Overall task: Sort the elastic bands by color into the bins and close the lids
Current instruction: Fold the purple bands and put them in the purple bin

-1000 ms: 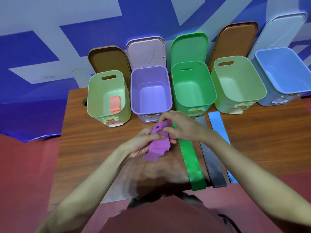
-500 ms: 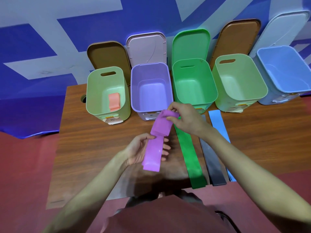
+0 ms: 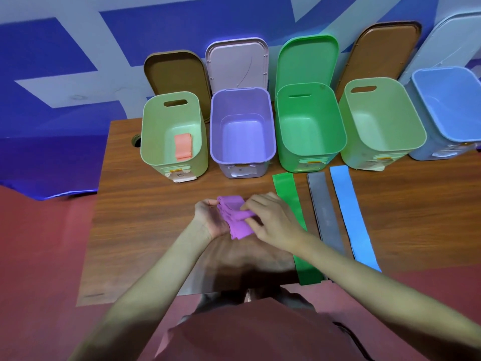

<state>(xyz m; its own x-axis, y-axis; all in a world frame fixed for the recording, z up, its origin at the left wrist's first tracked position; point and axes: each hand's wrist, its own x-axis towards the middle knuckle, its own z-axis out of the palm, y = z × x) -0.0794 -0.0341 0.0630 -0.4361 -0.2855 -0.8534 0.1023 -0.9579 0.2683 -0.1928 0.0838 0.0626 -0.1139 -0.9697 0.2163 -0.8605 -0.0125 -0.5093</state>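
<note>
Both hands (image 3: 208,217) (image 3: 270,222) partly hide the folded purple band (image 3: 235,217).

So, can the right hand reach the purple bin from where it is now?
Probably yes. The right hand and left hand hold the folded purple band just in front of the purple bin, whose lid stands open, with only bare table between them.

Wooden table (image 3: 145,230), blue and white patterned wall (image 3: 65,61), red floor (image 3: 39,256)
</note>
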